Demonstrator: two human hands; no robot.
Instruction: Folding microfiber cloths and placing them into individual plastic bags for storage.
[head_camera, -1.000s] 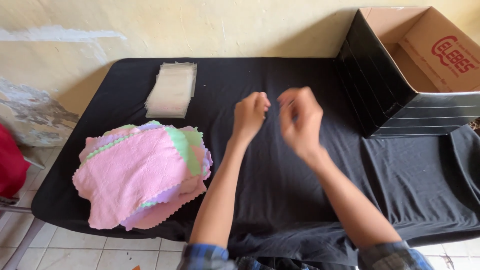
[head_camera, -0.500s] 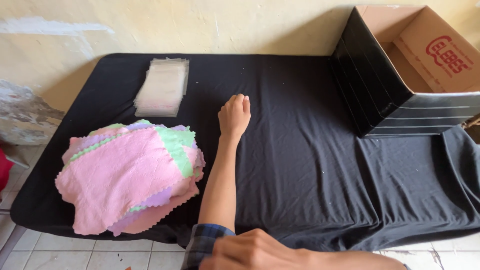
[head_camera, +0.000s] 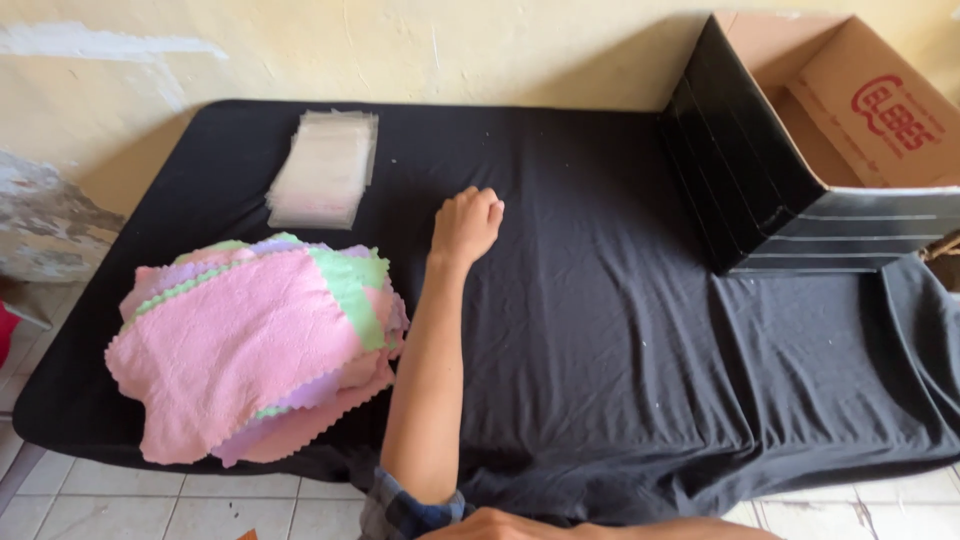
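My left hand (head_camera: 467, 224) rests on the black cloth-covered table (head_camera: 620, 360) near its middle, fingers curled into a loose fist with nothing visible in it. Left of my forearm lies a pile of small pink, green and purple scallop-edged cloths (head_camera: 245, 350). A stack of clear plastic bags (head_camera: 325, 170) sits at the table's back, beyond the cloths. My right hand (head_camera: 500, 526) shows only as a sliver at the bottom edge, close to my body, and its fingers are hidden.
A large open cardboard box (head_camera: 760, 190) with black outer sides lies on the table's right end, tipped so its opening faces up and right. A yellowish wall runs behind the table. White floor tiles (head_camera: 150, 500) show below the front edge.
Both hands were raised together over the middle of the table. My right hand has pulled back to the bottom edge, while my left hand has settled onto the cloth and curled into a fist.
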